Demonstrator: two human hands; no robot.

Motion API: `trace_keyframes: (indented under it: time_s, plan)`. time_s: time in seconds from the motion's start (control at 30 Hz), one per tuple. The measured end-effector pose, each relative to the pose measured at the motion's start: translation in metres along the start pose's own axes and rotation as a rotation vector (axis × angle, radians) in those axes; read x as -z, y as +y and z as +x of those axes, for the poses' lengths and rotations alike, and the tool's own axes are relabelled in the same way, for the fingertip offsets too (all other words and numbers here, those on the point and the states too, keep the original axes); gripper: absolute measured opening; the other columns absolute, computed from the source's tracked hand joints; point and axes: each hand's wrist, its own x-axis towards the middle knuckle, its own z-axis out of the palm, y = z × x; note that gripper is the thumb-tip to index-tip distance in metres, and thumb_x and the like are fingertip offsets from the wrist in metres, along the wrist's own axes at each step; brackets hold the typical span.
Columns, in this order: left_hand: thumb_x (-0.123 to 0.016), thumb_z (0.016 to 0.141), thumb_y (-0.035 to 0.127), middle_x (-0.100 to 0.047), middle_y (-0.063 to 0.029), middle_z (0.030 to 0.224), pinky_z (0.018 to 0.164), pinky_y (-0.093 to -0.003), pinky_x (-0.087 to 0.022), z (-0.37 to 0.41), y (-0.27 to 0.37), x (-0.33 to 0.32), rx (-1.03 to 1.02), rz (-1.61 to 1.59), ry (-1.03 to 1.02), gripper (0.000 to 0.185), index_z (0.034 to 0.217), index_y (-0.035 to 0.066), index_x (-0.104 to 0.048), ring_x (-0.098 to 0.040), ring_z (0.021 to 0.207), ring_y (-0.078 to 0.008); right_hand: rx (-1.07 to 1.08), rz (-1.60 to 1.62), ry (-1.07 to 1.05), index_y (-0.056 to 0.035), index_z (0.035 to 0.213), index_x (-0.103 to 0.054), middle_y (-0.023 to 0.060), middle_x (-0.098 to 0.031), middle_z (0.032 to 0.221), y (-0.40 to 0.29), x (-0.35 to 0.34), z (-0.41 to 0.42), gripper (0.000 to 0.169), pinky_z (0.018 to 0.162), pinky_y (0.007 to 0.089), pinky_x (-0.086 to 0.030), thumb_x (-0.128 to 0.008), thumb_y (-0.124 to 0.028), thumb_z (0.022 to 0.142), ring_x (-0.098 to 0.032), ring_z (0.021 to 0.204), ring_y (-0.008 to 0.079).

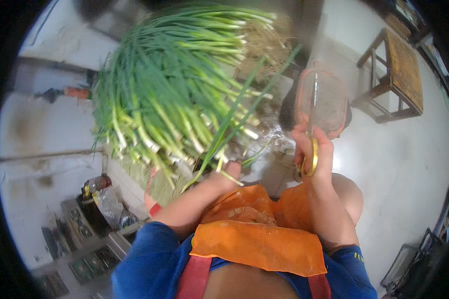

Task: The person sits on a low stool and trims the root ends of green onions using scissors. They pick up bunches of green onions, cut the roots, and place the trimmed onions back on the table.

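Note:
A big heap of green onions [172, 82] lies in front of me to the left, with white stem ends toward me and some roots at the top. My left hand [230, 175] is closed around the lower end of a green onion [224, 130], whose long leaves point up and right. My right hand [316, 153] holds scissors [312, 112] with yellow handles, their blades pointing away from me over a reddish-rimmed plastic basket [323, 102]. Whether the blades are together is unclear.
A wooden stool [400, 74] stands on the tiled floor at the right. Dry onion roots [265, 45] spread at the heap's far edge, and wet scraps [275, 138] lie on the floor between my hands. Plastic bags [110, 205] and a bottle [97, 184] are at the lower left.

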Motion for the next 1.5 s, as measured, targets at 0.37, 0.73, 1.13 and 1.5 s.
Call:
trace_keyframes:
  time_s: [0.37,0.73,1.13,1.5]
  plan:
    - [-0.07,0.08,0.021,-0.064,-0.0166,0.073,0.066,-0.0473,-0.051,-0.125,-0.035,0.083,0.045,-0.023,0.85,0.022,0.091,0.003,-0.062,-0.065,0.074,-0.0374,0.246,-0.008,-0.107,-0.0045,0.094,-0.062,-0.0039,-0.051,0.06,0.008,0.001,-0.004,0.018,0.041,0.0202,-0.031,-0.072,-0.01,0.08,-0.043,0.043,0.0057]
    - [-0.074,0.077,0.012,-0.067,-0.0133,0.082,0.066,-0.0346,-0.048,-0.218,-0.146,0.261,0.078,-0.049,1.099,0.02,0.095,0.003,-0.072,-0.063,0.072,-0.023,0.244,0.011,-0.129,-0.0044,0.089,-0.061,-0.0029,-0.052,0.059,0.015,0.015,0.004,0.016,0.038,0.0217,-0.03,-0.073,-0.011,0.08,-0.043,0.041,0.0067]
    - [-0.069,0.072,0.013,-0.072,-0.0104,0.088,0.076,-0.0357,-0.053,-0.14,-0.295,0.225,0.333,-0.196,1.336,0.044,0.116,0.007,-0.066,-0.068,0.082,-0.0266,0.231,0.0,-0.123,-0.0046,0.089,-0.062,-0.004,-0.051,0.058,0.012,-0.003,0.015,0.014,0.038,0.0212,-0.03,-0.073,-0.009,0.081,-0.043,0.041,0.0057]
    - [-0.064,0.084,0.027,-0.067,-0.0184,0.074,0.067,-0.046,-0.053,-0.192,-0.132,0.085,0.363,0.227,0.459,0.024,0.087,0.004,-0.072,-0.064,0.068,-0.0388,0.212,-0.122,-0.184,-0.0042,0.091,-0.061,-0.003,-0.054,0.066,0.016,-0.015,0.0,0.016,0.04,0.0205,-0.032,-0.073,-0.009,0.081,-0.045,0.046,0.0058]
